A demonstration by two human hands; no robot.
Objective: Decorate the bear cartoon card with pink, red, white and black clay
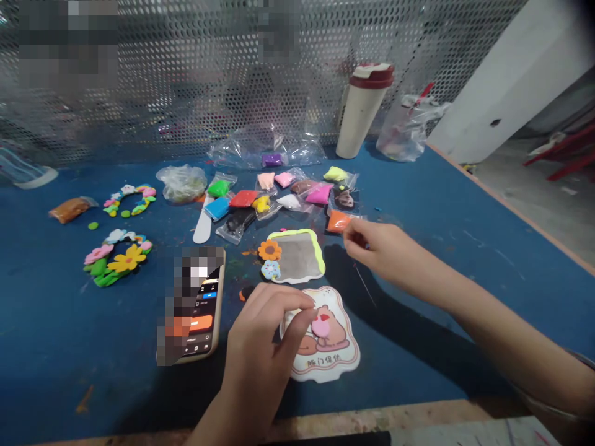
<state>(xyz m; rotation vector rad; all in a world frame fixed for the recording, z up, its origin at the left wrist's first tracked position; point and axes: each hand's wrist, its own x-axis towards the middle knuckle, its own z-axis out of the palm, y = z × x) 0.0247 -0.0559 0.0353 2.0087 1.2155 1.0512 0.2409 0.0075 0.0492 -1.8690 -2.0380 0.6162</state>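
My left hand [260,328] is over the left side of a white card [320,368] with a cartoon animal printed on it. Its thumb and forefinger are pinched together; anything between them is too small to make out. Right by those fingertips is a pink round piece [320,327] with small red bits on it. My right hand [376,244] is raised to the right, fingers curled, at the edge of an orange clay packet [338,221]. Whether it grips anything is hidden. A thin needle [365,285] with a reddish end lies below it. A small mirror [297,257] has a yellow-green and white clay rim and flowers.
A phone [199,316] lies left of my left hand. Several clay packets [243,198] and a white spatula [203,226] lie beyond. Two clay flower rings [125,257] sit at left. A tumbler [360,118] and a plastic bag [402,133] stand near the perforated metal panel [186,80].
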